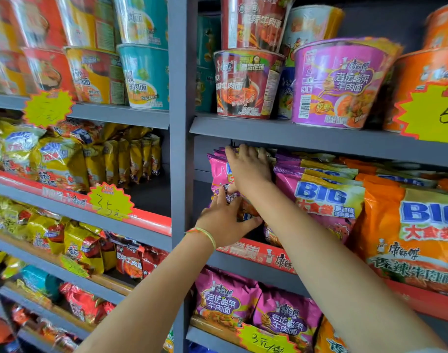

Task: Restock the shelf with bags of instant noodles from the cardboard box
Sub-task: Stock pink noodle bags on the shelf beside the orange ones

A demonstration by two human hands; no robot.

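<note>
Glossy plastic noodle bags [327,200] sit on matt grey metal shelving [319,138] with paper price tags [110,201].

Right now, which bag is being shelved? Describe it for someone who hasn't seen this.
Find the grey upright post; right of it, under the noodle bowls, is a shelf of bags. It's the pink bag at the row's left end, the only one with both hands on it.

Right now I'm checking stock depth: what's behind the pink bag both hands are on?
More pink bags stand behind the front pink bag; the right hand hides how many.
</note>
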